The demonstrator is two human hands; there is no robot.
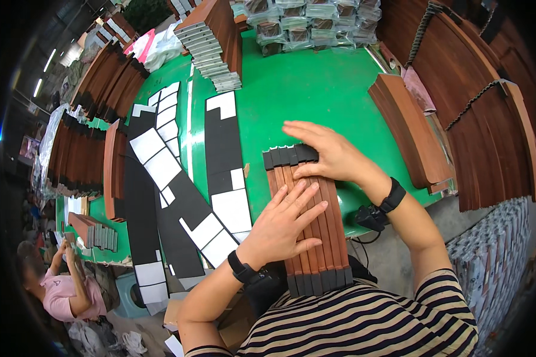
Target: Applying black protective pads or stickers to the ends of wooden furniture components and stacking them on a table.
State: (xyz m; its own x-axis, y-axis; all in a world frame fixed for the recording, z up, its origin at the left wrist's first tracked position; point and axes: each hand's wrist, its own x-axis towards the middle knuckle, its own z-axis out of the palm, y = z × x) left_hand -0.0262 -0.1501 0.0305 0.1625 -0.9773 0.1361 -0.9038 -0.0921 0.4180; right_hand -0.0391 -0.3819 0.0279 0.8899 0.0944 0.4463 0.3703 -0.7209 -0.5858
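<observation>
A bundle of long reddish-brown wooden slats [320, 229] with black-covered ends lies side by side in front of me, its near end against my striped shirt and its far end on the green table. My left hand [286, 223] rests on top of the slats, fingers stretched out and slightly apart. At the far right corner of the bundle is my right hand [330, 149], open, its thumb over the slats and its fingers reaching past the black ends [289, 156]. Neither hand is wrapped round a slat. Both wrists wear black bands.
Black strips with white patches [224, 154] lie left on the green table [292, 89]. A tall stack of brown slats [217, 35] and plastic-wrapped bundles [312, 24] stand at the back. More slats [408, 131] are piled right. A person in pink [71, 285] sits far left.
</observation>
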